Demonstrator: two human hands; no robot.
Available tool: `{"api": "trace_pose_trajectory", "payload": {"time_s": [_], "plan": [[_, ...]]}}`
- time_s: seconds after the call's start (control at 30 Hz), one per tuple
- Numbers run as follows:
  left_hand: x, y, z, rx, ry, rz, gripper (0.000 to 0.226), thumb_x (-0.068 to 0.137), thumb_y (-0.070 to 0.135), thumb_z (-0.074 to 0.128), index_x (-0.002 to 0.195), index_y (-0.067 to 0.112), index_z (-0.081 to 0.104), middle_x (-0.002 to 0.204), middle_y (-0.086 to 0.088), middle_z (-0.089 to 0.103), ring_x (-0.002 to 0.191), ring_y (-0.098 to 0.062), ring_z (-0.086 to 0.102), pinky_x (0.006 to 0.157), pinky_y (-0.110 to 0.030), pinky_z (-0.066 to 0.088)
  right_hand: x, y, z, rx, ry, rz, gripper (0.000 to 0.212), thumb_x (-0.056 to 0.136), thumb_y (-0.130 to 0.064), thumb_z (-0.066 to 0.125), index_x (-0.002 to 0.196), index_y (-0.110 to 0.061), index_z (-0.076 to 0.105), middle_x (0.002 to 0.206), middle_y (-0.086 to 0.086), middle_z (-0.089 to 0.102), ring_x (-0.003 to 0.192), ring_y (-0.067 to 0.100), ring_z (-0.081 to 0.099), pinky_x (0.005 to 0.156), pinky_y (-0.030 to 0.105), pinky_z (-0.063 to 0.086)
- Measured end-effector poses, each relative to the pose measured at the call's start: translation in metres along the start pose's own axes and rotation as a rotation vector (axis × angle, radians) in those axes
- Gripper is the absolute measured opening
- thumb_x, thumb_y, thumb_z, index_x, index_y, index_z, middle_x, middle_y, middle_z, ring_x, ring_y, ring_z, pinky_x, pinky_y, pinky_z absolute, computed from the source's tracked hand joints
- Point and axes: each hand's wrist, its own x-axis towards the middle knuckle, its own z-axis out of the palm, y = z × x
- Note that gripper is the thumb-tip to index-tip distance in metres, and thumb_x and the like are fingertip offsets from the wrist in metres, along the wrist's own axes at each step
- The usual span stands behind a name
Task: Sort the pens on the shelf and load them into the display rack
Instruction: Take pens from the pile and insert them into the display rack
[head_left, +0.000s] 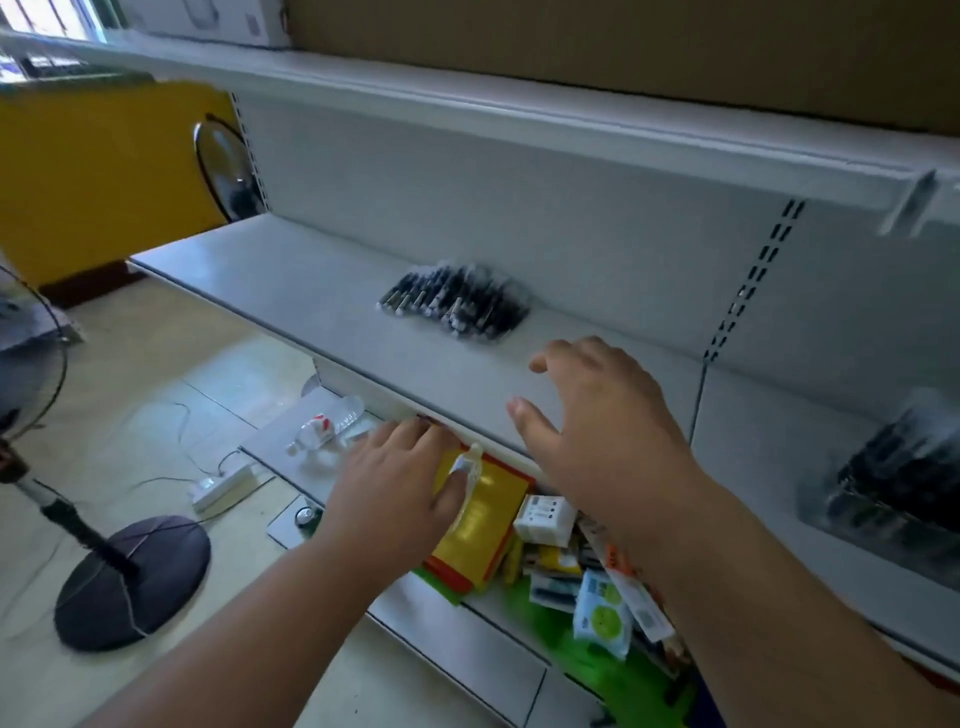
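the pens lie in a loose dark heap in the middle of the grey shelf, none picked up. off to the right stands a clear display rack, blurred, with dark pens already in it by the look of it, though i can't count them. the right hand reaches over the shelf edge toward the heap, fingers spread and holding nothing. the left hand hangs lower, in front of the yellow packets on the shelf below, fingers relaxed, nothing gripped. i'd say the loose pile is yet to be sorted and loaded.
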Motion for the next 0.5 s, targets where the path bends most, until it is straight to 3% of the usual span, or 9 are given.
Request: {"api": "trace_pose_trajectory", "payload": {"time_s": [0.2, 0.5], "plan": [[0.056, -0.040, -0.003, -0.076, 0.025, -0.071, 0.052, 0.089, 0.056, 0.029, 0.120, 0.029, 0.061, 0.116, 0.006, 0.061, 0.110, -0.022, 0.054, 0.092, -0.040, 0.044, 0.083, -0.008, 0.027, 0.065, 0.020, -0.032, 0.035, 0.094, -0.047, 0.052, 0.120, -0.024, 0.053, 0.120, 0.000, 0.055, 0.110, 0.021, 0.051, 0.094, 0.041, 0.044], [0.130, -0.120, 0.007, -0.149, 0.020, -0.091, 0.044, 0.092, 0.053, 0.034, 0.123, 0.031, 0.056, 0.117, 0.011, 0.058, 0.112, -0.015, 0.050, 0.095, -0.035, 0.045, 0.167, -0.041, 0.071, 0.080, 0.073, -0.027, 0.033, 0.091, -0.043, 0.059, 0.116, -0.021, 0.058, 0.111, 0.000, 0.060, 0.101, 0.018, 0.055, 0.087, 0.035, 0.047]]}}
